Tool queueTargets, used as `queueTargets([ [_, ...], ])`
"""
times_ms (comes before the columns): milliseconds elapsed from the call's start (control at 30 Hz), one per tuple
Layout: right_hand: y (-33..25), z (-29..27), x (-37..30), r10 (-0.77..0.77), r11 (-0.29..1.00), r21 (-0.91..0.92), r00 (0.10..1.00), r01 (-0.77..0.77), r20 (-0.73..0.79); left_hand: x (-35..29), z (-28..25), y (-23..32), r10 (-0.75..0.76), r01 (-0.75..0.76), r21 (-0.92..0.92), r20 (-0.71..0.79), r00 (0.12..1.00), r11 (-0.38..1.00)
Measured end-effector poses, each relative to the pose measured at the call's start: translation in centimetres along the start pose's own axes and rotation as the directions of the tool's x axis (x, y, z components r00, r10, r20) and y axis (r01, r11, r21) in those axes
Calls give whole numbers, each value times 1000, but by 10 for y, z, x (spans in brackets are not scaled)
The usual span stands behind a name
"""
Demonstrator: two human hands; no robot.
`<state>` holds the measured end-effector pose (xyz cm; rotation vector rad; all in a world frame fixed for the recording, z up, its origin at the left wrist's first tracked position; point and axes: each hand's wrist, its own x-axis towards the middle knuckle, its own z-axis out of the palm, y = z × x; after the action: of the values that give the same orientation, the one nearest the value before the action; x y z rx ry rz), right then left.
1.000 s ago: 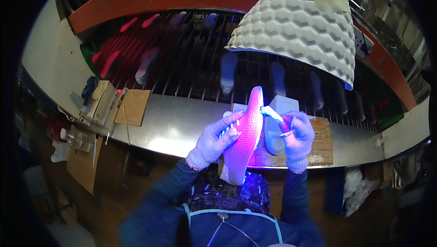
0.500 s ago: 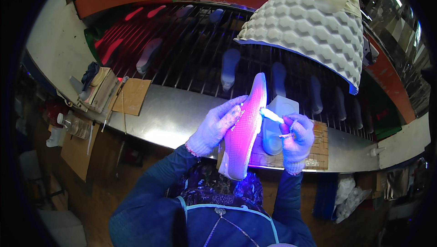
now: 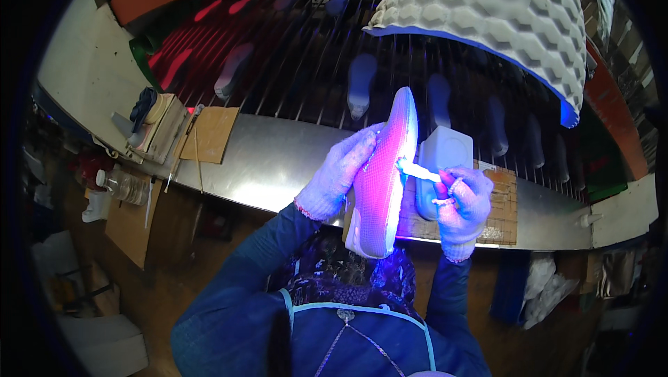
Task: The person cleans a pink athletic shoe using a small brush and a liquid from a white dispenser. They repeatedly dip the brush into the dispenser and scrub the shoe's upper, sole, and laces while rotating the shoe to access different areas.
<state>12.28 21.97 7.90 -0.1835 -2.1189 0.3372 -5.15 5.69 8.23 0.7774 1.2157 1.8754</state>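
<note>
My left hand (image 3: 341,173), in a pale knitted glove, grips the side of a pink-lit mesh shoe (image 3: 381,193). The shoe is held on its side, toe pointing away from me. Along its lower right edge runs a bright glowing band. My gloved right hand (image 3: 463,203) is closed around a brush (image 3: 419,171) with a glowing white front part. The brush tip touches the shoe's edge near the middle. Behind the brush, a pale plastic container (image 3: 449,147) stands on a cardboard sheet (image 3: 502,203), partly hidden by my right hand.
A metal ledge (image 3: 271,161) runs in front of a rack of rods (image 3: 299,64) bearing several shoe soles. Over its right side hangs a honeycomb-textured hood (image 3: 487,22). At left are a stacked block (image 3: 158,126), a brown board (image 3: 211,133) and a clear bottle (image 3: 125,188).
The view has shifted, so the surroundings sit slightly higher and further right. Both hands still hold the shoe and brush, with the brush tip still at the shoe's edge.
</note>
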Motion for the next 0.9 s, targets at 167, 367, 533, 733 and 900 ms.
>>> queueTargets([
  [167,-9,-6,-5,13,1000,13,999,-13,35,1,-3,0,-6,6,4,-21,1000,1000],
  [367,-8,2,1,107,991,86,994,-105,-16,-4,-4,-4,-15,15,18,7,1000,1000],
  [533,1,4,14,104,994,37,993,-102,-55,-8,-4,-8,-12,12,6,35,999,1000],
  [733,-12,-6,5,77,997,-1,997,-77,28,-10,-9,-10,-23,25,-51,36,999,998],
  [900,-8,-10,10,68,998,-11,997,-68,41,-9,-10,-11,-25,34,-83,102,994,996],
])
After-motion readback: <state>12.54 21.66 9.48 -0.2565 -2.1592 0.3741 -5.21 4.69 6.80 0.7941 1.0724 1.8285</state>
